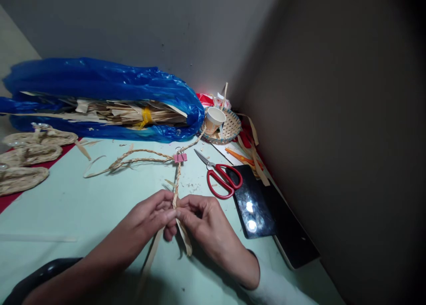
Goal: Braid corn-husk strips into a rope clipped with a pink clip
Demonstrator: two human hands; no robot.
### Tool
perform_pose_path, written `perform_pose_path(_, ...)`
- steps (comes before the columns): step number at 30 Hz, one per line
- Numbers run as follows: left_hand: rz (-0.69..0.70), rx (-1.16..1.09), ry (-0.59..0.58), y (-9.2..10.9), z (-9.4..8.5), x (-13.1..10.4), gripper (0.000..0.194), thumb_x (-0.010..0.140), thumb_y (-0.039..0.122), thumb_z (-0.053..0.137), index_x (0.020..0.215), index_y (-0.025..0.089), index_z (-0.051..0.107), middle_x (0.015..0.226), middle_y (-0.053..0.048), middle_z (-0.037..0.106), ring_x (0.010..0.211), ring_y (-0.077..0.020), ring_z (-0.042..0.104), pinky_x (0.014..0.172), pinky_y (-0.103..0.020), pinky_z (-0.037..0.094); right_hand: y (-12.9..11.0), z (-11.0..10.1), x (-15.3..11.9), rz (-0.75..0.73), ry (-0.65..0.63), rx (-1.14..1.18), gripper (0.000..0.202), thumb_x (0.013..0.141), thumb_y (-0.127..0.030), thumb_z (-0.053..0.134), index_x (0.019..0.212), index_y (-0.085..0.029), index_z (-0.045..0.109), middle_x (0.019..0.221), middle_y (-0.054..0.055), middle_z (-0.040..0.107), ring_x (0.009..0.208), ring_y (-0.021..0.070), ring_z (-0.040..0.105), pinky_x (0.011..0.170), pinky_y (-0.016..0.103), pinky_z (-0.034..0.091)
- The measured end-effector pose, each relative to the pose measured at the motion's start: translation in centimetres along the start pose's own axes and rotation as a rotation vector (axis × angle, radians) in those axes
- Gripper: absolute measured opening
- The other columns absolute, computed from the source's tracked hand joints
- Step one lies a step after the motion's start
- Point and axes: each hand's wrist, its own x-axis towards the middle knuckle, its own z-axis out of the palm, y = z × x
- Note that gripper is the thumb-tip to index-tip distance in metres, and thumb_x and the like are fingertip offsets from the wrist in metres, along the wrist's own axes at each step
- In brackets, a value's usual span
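A thin braid of pale dried plant fibre (178,176) runs down from a pink binder clip (180,157) to my hands. My left hand (156,214) pinches the braid's lower end between thumb and fingers. From the right, my right hand (203,218) grips the same spot, its thumb and forefinger meeting the left thumb. Below them hang loose flat strands (184,238), one strip trailing toward the table's near edge. Beyond the clip, a looped braided cord (143,152) lies to the left, and another short braid stretches toward the basket.
Red-handled scissors (224,181) lie right of the braid, beside dark tablets (254,203). A blue plastic bag (109,79) with bundled dry strips, a woven basket (233,127) and a paper cup (214,120) stand at the back. Woven sandals (25,178) sit at left.
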Motion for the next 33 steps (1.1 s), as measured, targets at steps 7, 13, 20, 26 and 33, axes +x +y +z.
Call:
perform_pose_path(7,-0.212,-0.298,-0.092,-1.1,0.5,0.6,0.034,0.084,0.05,0.066,0.082,0.018,0.058,0.066,0.006,0.052,0.047,-0.0037,0.018,0.042,-0.019,0.01,-0.3,-0.4,-0.3,0.019,-0.015,-0.262,0.023,0.095,-0.022,0.053,0.08,-0.013,0.069,0.073,0.003,0.066,0.068,0.0144,0.058,0.064,0.024,0.041)
perform_pose_path(13,-0.194,-0.2,0.155,-0.1,1.4,0.3,0.033,0.074,0.048,0.073,0.073,0.019,0.058,0.05,0.011,0.041,0.044,-0.0045,0.022,0.041,-0.018,0.011,-0.2,-0.2,-0.8,0.109,0.029,-0.565,0.027,0.096,-0.032,0.055,0.073,-0.018,0.061,0.061,-0.003,0.053,0.056,0.0101,0.044,0.054,0.023,0.028)
perform_pose_path(20,-0.204,-0.15,0.297,-0.3,2.1,-0.1,0.029,0.069,0.045,0.074,0.066,0.02,0.059,0.046,0.013,0.034,0.043,-0.0045,0.021,0.043,-0.019,0.008,-0.5,-0.5,-0.9,0.117,-0.012,-0.75,0.032,0.095,-0.033,0.057,0.066,-0.019,0.051,0.056,-0.005,0.043,0.053,0.0098,0.033,0.053,0.027,0.019)
perform_pose_path(26,-0.271,-0.176,0.273,0.3,2.0,0.0,0.028,0.065,0.044,0.077,0.068,0.019,0.065,0.046,0.013,0.028,0.045,-0.0055,0.018,0.043,-0.019,0.008,-1.3,-1.9,-0.6,0.051,-0.09,-0.731,0.031,0.1,-0.027,0.052,0.072,-0.019,0.063,0.067,-0.002,0.064,0.065,0.0109,0.054,0.064,0.023,0.033)
perform_pose_path(33,-0.227,-0.157,0.199,0.0,1.6,0.3,0.034,0.068,0.051,0.074,0.069,0.018,0.065,0.051,0.009,0.039,0.047,-0.0072,0.02,0.042,-0.019,0.011,-2.2,-2.6,-0.3,0.025,-0.181,-0.622,0.031,0.1,-0.021,0.05,0.074,-0.017,0.066,0.073,-0.002,0.07,0.07,0.0101,0.06,0.071,0.019,0.039)
